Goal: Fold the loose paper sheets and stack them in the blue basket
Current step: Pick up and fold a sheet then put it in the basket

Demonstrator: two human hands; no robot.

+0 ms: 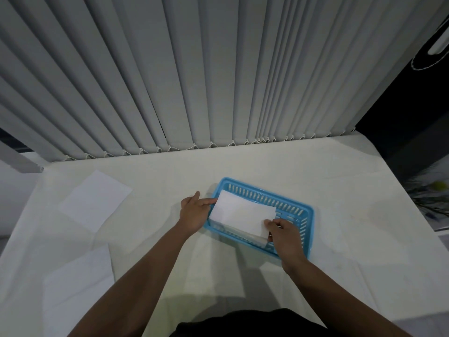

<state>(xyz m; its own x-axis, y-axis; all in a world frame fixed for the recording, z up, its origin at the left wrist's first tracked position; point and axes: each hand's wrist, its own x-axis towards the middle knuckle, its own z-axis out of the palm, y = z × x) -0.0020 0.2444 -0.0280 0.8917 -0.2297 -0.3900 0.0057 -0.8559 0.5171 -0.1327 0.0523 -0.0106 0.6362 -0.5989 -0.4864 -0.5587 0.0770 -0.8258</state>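
1. The folded sheet (243,212) is hanging mid-frame, tilted over the blue basket (307,216). Its left end is overhanging the basket's left rim and it is not lying flat inside yet.
2. The right hand (284,237) is pinching the sheet's lower-right corner, with the thumb on top and the fingers curled under.
3. The left hand (194,212) is reaching to the sheet's left short edge, fingers fairly straight, index touching the paper. I can't tell whether it is gripping or just steadying.
4. Handling, my read: the paper is looking thin, very light and floppy, and a bit stiffer once folded. It is going to crease easily and slide on other sheets, so a crooked drop means a messy stack.
5. Best hold, I'd say: a light pinch at opposite short edges or diagonal corners, lowering it flat.
6. The basket is looking like rigid plastic: rectangular, with rounded corners, slotted walls and a flared rim. Something pale is lying along its near wall under the sheet, probably another folded sheet, but I'm not sure.
7. The upper loose sheet (94,200) is lying flat at left of centre, angled. The lower loose sheet (77,288) is lying at lower left. Both are well apart from the basket and are looking unfolded.
8. The tablecloth (340,239) is covering the surface, white, matte and faintly creased. The vertical blinds (170,69) are hanging behind it, with grey fabric slats and a beaded chain along the bottom.
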